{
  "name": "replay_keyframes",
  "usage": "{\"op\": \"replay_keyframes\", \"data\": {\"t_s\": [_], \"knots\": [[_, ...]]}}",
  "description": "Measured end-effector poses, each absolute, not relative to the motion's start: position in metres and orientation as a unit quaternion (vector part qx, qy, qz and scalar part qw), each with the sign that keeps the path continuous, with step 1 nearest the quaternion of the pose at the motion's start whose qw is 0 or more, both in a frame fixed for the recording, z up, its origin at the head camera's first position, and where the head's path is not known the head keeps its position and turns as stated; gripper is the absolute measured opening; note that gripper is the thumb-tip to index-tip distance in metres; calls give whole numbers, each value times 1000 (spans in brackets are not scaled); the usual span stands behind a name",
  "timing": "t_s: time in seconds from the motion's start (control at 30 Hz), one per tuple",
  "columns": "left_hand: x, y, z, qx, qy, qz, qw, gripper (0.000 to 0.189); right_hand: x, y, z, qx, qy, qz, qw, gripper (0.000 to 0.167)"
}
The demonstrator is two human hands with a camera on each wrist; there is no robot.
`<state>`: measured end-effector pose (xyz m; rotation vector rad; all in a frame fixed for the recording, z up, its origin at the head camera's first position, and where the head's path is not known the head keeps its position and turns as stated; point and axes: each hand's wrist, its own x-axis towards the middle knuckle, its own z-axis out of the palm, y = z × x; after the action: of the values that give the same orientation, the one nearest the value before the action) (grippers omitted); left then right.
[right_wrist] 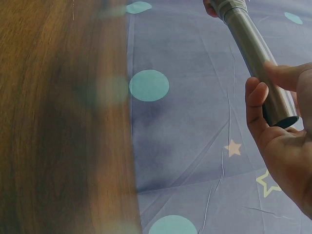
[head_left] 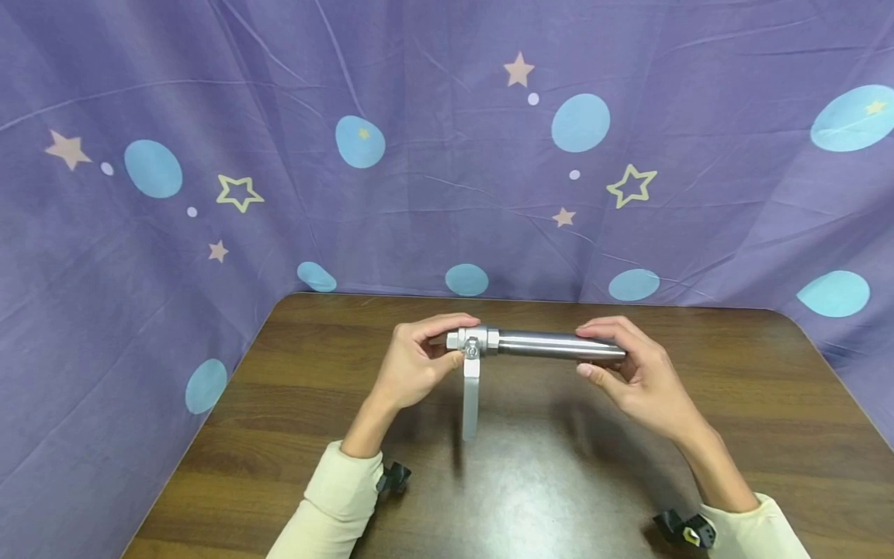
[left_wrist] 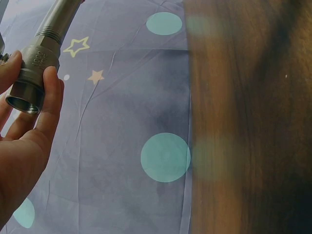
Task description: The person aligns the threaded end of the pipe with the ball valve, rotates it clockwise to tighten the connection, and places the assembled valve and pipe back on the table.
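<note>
A metal ball valve (head_left: pixel 472 340) is joined to a smooth steel pipe (head_left: pixel 538 344), and both are held level above the table. My left hand (head_left: pixel 414 365) grips the valve body between thumb and fingers. The valve's flat lever handle (head_left: pixel 471 407) points down toward me. At the pipe's far right end, my right hand (head_left: pixel 646 380) holds it between thumb and fingers. In the left wrist view the open end of the valve (left_wrist: pixel 25 100) faces the camera, and threads show where the pipe enters. The right wrist view shows the pipe's open end (right_wrist: pixel 285 121) near my palm.
The brown wooden table (head_left: pixel 279 458) lies below both hands. A purple curtain (head_left: pixel 433 194) with stars and blue dots hangs behind and beside it. Black wrist-worn devices (head_left: pixel 394 477) sit at both cuffs.
</note>
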<state>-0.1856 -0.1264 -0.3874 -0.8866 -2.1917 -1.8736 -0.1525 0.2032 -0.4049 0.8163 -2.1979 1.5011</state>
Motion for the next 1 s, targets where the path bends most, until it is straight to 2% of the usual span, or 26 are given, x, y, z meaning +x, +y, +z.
{"op": "replay_keyframes", "data": {"t_s": [1.0], "knots": [[-185, -127, -387, -301, -720, -622, 64, 44, -151, 201, -404, 277, -773, 536, 196, 50]]}}
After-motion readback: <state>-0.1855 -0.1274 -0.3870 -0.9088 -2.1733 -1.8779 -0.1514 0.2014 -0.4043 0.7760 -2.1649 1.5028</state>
